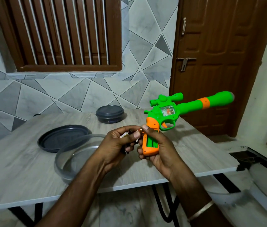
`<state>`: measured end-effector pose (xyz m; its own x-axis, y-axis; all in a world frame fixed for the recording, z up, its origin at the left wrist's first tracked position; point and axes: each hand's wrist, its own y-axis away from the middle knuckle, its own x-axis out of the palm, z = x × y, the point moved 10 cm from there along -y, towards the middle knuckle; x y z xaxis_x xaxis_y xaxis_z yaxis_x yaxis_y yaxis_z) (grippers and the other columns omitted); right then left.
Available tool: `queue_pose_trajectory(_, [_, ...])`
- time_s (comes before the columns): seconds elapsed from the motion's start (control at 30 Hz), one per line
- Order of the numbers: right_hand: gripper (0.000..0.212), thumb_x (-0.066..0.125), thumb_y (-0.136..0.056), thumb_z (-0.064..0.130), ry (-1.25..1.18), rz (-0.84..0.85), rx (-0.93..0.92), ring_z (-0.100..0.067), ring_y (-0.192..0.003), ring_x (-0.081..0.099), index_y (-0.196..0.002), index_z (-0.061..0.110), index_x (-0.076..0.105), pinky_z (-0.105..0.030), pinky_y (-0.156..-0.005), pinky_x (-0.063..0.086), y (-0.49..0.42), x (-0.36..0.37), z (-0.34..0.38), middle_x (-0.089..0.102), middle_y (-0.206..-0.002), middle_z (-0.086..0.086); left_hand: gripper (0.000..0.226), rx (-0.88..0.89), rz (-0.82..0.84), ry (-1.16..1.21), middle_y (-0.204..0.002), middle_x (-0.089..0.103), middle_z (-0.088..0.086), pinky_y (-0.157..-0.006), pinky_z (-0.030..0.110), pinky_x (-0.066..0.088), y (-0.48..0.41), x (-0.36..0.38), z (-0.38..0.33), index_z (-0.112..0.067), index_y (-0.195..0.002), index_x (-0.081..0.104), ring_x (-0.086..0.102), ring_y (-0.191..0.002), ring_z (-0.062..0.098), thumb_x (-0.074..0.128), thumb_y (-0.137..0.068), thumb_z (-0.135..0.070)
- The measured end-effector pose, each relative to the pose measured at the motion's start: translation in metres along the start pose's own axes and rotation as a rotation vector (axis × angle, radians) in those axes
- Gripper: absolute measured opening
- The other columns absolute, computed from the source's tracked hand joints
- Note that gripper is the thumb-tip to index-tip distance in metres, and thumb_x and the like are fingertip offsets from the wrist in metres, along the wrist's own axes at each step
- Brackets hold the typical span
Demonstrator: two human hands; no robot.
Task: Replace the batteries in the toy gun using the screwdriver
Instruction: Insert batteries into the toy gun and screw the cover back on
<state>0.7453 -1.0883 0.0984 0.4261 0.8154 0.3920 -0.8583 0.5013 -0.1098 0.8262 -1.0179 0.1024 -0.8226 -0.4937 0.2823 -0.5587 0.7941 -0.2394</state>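
I hold a green and orange toy gun [168, 112] above the table, barrel pointing up and to the right. My right hand [159, 148] grips its orange handle, where the battery compartment [151, 143] lies uncovered and shows green inside. My left hand [118, 145] sits just left of the handle, its fingers closed around small items. One looks like a battery [137, 132], with its metal tip touching my right thumb at the top of the compartment. A dark object pokes out under my left fingers; I cannot tell what it is. No screwdriver is clearly visible.
On the grey wood-look table [31, 169] a clear round container [67, 163] stands under my left forearm, with a dark lid [59, 138] beside it at the back left. A closed dark container [110, 113] sits at the far edge. A brown door [219, 63] is behind on the right.
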Motion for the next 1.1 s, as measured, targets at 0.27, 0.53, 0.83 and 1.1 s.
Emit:
queue_pose_trajectory(0.27, [0.021, 0.059, -0.092, 0.025, -0.024, -0.017, 0.004, -0.022, -0.049, 0.055, -0.091, 0.005, 0.062, -0.027, -0.047, 0.045, -0.003, -0.007, -0.002, 0.059, -0.067, -0.009, 0.032, -0.022, 0.026, 0.032, -0.090, 0.069, 0.014, -0.049, 0.016, 0.034, 0.002, 0.004, 0.000, 0.006, -0.116, 0.070, 0.049, -0.059, 0.007, 0.062, -0.086, 0.000])
queue_pose_trajectory(0.53, [0.044, 0.041, -0.098, 0.044, -0.111, -0.110, 0.070, -0.023, -0.048, 0.055, -0.090, 0.007, 0.063, -0.025, -0.048, 0.045, -0.008, -0.021, -0.012, 0.064, -0.064, -0.010, 0.012, 0.198, -0.142, -0.397, -0.074, 0.070, 0.018, -0.046, 0.018, 0.036, 0.004, 0.008, -0.026, -0.002, -0.096, 0.076, 0.049, -0.050, 0.009, 0.073, -0.089, -0.011])
queue_pose_trajectory(0.83, [0.046, 0.039, -0.100, 0.046, -0.120, -0.139, 0.128, -0.023, -0.046, 0.055, -0.086, 0.010, 0.064, -0.026, -0.049, 0.046, -0.008, -0.029, -0.020, 0.064, -0.059, -0.007, 0.013, 0.342, -0.209, -0.796, -0.073, 0.075, -0.001, -0.062, 0.024, 0.053, 0.003, 0.026, -0.032, -0.011, -0.079, 0.079, 0.069, -0.068, 0.010, 0.089, -0.071, -0.014])
queue_pose_trajectory(1.1, [0.039, 0.040, -0.100, 0.044, -0.137, -0.184, 0.162, -0.019, -0.047, 0.060, -0.089, 0.012, 0.061, -0.027, -0.057, 0.046, -0.005, -0.037, -0.026, 0.065, -0.057, -0.005, 0.014, 0.317, -0.110, -1.046, -0.084, 0.077, 0.009, -0.076, 0.037, 0.052, 0.000, 0.045, -0.025, -0.009, -0.093, 0.081, 0.071, -0.082, 0.021, 0.081, -0.082, -0.017])
